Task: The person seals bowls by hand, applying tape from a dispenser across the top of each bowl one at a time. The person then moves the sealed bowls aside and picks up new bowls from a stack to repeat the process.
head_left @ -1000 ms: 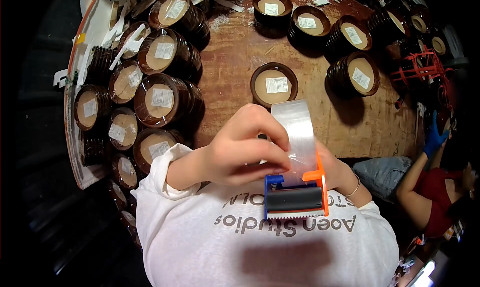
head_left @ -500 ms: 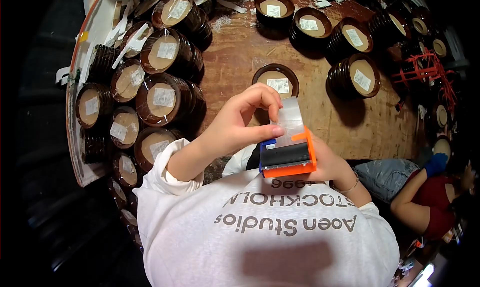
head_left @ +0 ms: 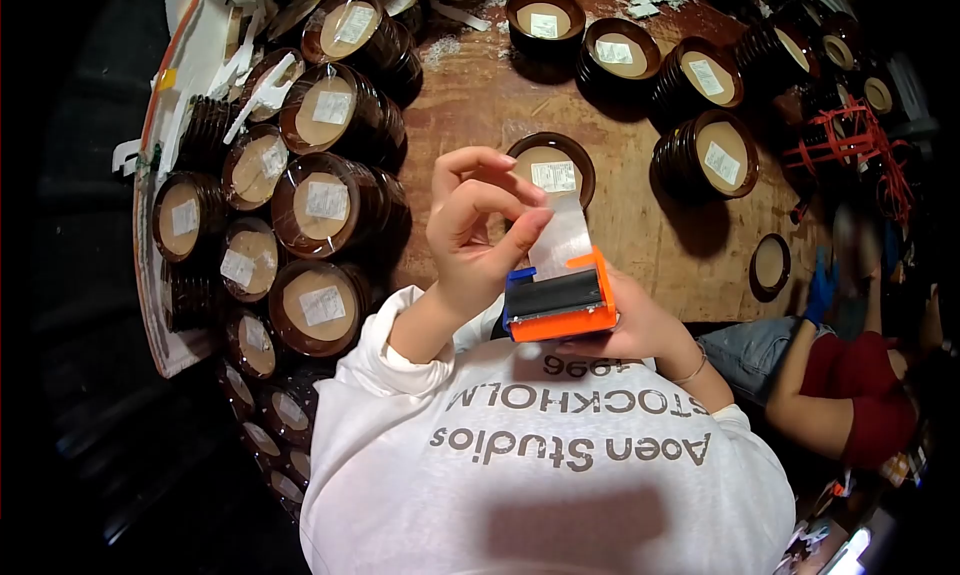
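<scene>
My right hand (head_left: 640, 320) is wrapped around an orange and blue tape dispenser (head_left: 560, 320) with a black roller, held in front of my chest. A strip of clear tape (head_left: 562, 243) stands up from its far side. My left hand (head_left: 480, 215) pinches the upper left edge of this strip between thumb and forefinger, the other fingers curled above. Just beyond the tape, a brown-rimmed round dish (head_left: 588, 175) with a tan middle lies on the wooden table, a white label (head_left: 553, 177) on it. My left hand and the tape partly cover the dish.
Stacks of similar labelled dishes (head_left: 325, 203) crowd the left side; more stacks (head_left: 720, 160) stand at the back and right. Red strapping (head_left: 850, 140) lies at the far right. A co-worker's blue-gloved hand (head_left: 822, 290) is by a single dish (head_left: 770, 265) at the table's right edge.
My left hand has risen, its grip moving from lower on the tape to its upper edge. The dispenser has shifted slightly left. A single dish now shows near the co-worker's glove.
</scene>
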A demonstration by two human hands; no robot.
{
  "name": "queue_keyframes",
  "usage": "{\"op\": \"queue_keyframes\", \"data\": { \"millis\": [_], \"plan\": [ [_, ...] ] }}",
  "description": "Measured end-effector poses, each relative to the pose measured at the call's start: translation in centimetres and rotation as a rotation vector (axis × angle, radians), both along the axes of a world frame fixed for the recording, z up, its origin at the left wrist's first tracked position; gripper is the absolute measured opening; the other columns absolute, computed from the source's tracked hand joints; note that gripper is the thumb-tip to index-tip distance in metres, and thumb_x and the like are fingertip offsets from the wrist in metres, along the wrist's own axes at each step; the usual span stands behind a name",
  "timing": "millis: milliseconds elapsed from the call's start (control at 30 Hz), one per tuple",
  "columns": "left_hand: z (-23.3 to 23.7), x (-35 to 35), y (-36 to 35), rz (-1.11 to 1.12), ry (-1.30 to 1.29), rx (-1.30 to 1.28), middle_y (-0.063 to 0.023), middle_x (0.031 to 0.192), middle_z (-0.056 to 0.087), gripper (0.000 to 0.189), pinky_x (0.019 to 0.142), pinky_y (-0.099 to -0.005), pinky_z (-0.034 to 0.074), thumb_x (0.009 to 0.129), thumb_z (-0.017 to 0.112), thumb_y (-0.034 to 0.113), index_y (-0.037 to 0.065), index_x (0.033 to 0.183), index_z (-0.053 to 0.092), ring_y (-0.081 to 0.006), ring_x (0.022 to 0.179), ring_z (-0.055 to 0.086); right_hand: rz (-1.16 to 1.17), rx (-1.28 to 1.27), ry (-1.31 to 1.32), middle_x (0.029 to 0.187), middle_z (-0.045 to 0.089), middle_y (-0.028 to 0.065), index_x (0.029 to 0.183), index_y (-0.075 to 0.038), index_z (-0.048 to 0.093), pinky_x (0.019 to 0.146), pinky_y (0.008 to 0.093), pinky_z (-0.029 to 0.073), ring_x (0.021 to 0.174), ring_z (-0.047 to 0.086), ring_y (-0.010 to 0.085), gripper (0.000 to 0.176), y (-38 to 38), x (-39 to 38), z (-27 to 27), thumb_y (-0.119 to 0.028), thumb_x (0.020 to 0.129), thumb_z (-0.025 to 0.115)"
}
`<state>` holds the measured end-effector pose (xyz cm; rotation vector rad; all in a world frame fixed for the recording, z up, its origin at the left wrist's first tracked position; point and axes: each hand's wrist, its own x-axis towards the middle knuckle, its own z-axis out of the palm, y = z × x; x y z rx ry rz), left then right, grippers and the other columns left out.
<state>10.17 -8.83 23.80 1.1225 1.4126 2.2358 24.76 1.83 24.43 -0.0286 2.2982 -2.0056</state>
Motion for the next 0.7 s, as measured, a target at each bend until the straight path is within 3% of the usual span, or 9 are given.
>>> {"op": "queue_keyframes", "data": {
  "millis": [67,167,233,300,433,500,533,600,700],
  "plan": [
    [-0.5,-0.6,0.0,0.191,0.205,-0.064,-0.0102,0.101,0.041,0.017,0.074,-0.0245,0.041,0.073,0.064,0.008,0.002,0.083,0.052,-0.0132,0.083,0.049,-0.019,0.012,0.016,0.117,0.046,0.0114,0.108,-0.008,0.052,0.098,0.039,0.025,0.113,0.035,0.0312,0.049,0.1,0.1,0.0,-0.023,0.065,0.071],
    [-0.6,-2.5,-0.9,0.305,0.168,-0.206,-0.0088,0.1,0.042,0.026,0.077,-0.0267,0.04,0.077,0.061,0.02,0.001,0.092,0.051,-0.0153,0.087,0.049,-0.034,0.064,0.063,0.118,0.046,0.0109,0.108,-0.008,0.052,0.098,0.0392,0.026,0.113,0.035,0.0317,0.049,0.5,0.3,0.0,-0.022,0.065,0.07],
    [0.3,-3.4,-1.2,-0.042,0.023,-0.4,-0.0084,0.096,0.053,0.051,0.082,-0.0279,0.039,0.086,0.039,0.045,-0.002,0.101,0.051,-0.0156,0.092,0.05,-0.028,0.103,0.091,0.118,0.046,0.0104,0.108,-0.008,0.052,0.097,0.0393,0.026,0.113,0.035,0.0321,0.048,0.5,0.4,0.2,-0.021,0.065,0.07],
    [0.0,-3.4,-1.1,-0.309,-0.148,-0.473,-0.0104,0.101,0.054,0.057,0.083,-0.028,0.039,0.086,0.032,0.05,-0.001,0.101,0.054,-0.017,0.094,0.051,-0.009,0.146,0.099,0.117,0.046,0.0101,0.109,-0.008,0.051,0.097,0.0396,0.027,0.113,0.035,0.0323,0.049,0.7,0.3,0.7,-0.019,0.065,0.07],
    [2.4,-3.6,-0.9,-0.458,0.069,-0.474,-0.0106,0.101,0.055,0.043,0.084,-0.028,0.038,0.087,0.043,0.038,-0.001,0.097,0.057,-0.017,0.094,0.052,0.007,0.168,0.088,0.116,0.047,0.0108,0.109,-0.007,0.051,0.097,0.0396,0.027,0.112,0.036,0.0325,0.049,0.5,0.3,0.2,-0.018,0.065,0.069],
    [3.3,-3.6,-0.6,-0.41,0.178,-0.578,-0.0086,0.091,0.059,0.022,0.077,-0.0255,0.042,0.082,0.055,0.018,-0.002,0.09,0.06,-0.0142,0.086,0.054,0.029,0.203,0.096,0.115,0.048,0.0109,0.108,-0.006,0.05,0.096,0.0393,0.028,0.11,0.037,0.0324,0.049,0.5,0.2,0.1,-0.018,0.065,0.069],
    [3.6,-3.5,-0.6,-0.41,0.178,-0.578,-0.0086,0.091,0.059,0.022,0.077,-0.0255,0.042,0.082,0.055,0.018,-0.002,0.09,0.06,-0.0142,0.086,0.054,0.029,0.204,0.096,0.115,0.048,0.0109,0.108,-0.006,0.05,0.096,0.0393,0.028,0.11,0.037,0.0324,0.049,0.4,0.2,0.1,-0.018,0.065,0.069],
    [3.8,-3.0,-0.5,-0.35,-0.07,-0.703,-0.0066,0.078,0.061,0.01,0.065,-0.0213,0.045,0.074,0.06,0.002,-0.004,0.082,0.061,-0.011,0.073,0.057,-0.007,0.205,0.103,0.112,0.049,0.0119,0.106,-0.005,0.051,0.092,0.0378,0.032,0.105,0.041,0.0313,0.047,0.2,0.2,0.1,-0.018,0.064,0.069],
    [3.6,-2.2,-0.5,-0.273,-0.091,-0.654,-0.0062,0.069,0.061,0.008,0.057,-0.0184,0.045,0.075,0.059,0.001,-0.005,0.079,0.061,-0.0086,0.062,0.056,-0.028,0.156,0.005,0.103,0.053,0.0132,0.103,-0.003,0.051,0.083,0.034,0.038,0.097,0.048,0.028,0.046,0.5,0.5,-0.2,-0.017,0.064,0.07]
  ]
}}
